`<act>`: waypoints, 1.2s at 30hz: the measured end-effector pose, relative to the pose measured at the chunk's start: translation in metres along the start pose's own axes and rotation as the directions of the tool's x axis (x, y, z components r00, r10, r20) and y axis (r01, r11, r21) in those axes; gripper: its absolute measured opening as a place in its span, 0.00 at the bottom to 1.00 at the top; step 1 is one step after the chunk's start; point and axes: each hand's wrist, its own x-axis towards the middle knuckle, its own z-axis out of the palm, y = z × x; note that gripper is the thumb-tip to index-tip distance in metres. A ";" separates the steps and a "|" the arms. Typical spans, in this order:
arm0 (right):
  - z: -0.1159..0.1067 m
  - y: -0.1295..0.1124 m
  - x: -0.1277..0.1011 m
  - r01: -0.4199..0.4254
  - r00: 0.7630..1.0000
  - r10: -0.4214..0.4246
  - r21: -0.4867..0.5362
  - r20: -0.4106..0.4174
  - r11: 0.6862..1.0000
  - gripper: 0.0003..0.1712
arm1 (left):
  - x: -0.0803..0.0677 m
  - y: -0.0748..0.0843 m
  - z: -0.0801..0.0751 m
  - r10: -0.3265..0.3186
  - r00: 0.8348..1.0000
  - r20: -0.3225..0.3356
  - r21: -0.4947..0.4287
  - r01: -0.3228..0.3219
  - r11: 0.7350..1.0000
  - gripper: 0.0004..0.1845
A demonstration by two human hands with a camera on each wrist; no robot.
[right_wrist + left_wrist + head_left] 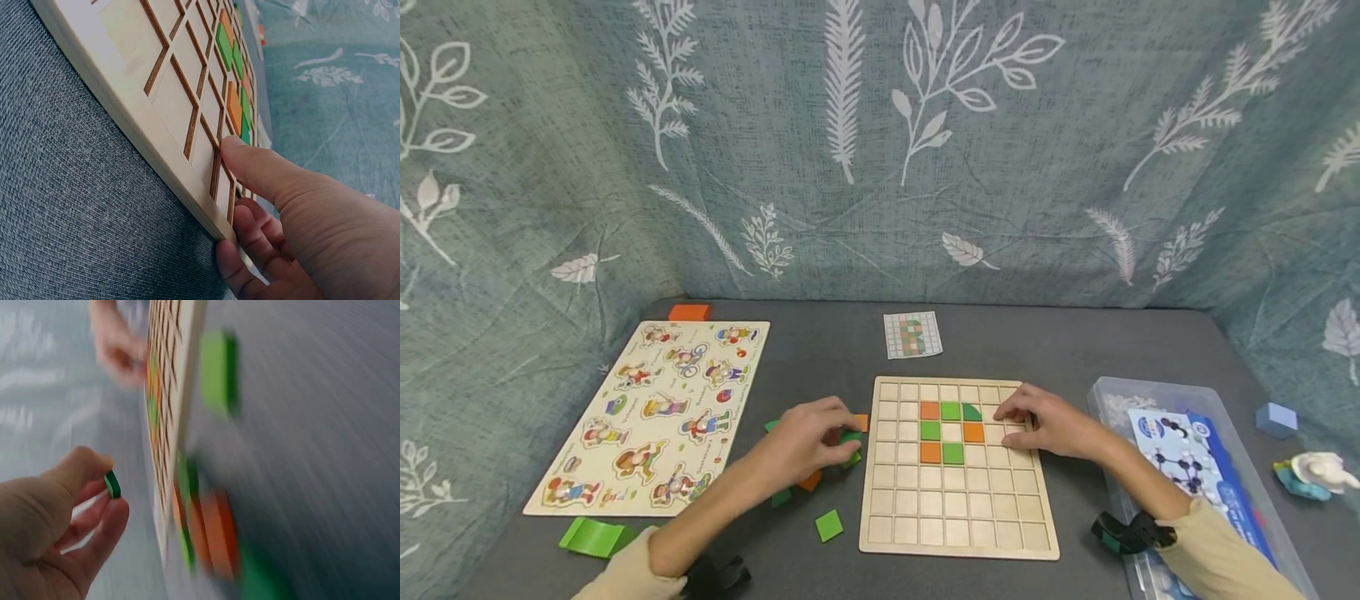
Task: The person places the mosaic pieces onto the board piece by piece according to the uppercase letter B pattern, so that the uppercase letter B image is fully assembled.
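Left hand pinches a small green tile; right hand rests flat on the wooden grid board.

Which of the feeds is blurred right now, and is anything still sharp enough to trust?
Left wrist view: heavy motion blur smears the grid board and loose tiles; only the left hand pinching a small green piece reads clearly. Right wrist view: sharp, even light, right hand resting on the board's edge. Head view: evenly lit, no glare, with wide-angle bending at the edges.
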 end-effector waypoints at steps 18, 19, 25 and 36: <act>0.001 0.001 0.001 0.038 0.999 -0.038 0.018 -0.004 0.999 0.15 | 0.087 0.077 0.086 0.155 0.975 0.157 0.050 -0.165 0.985 0.04; 0.001 0.001 0.001 0.038 0.999 -0.038 0.018 -0.004 0.999 0.15 | 0.088 0.078 0.087 0.162 0.975 0.150 0.061 -0.172 0.983 0.04; 0.001 0.000 0.001 0.037 0.999 -0.037 0.005 -0.006 0.999 0.15 | 0.089 0.082 0.092 0.177 0.977 0.117 0.107 -0.190 0.976 0.05; 0.000 0.002 0.001 0.042 0.999 -0.042 0.004 -0.008 0.999 0.15 | 0.090 0.082 0.094 0.122 0.985 0.125 0.149 -0.141 0.979 0.05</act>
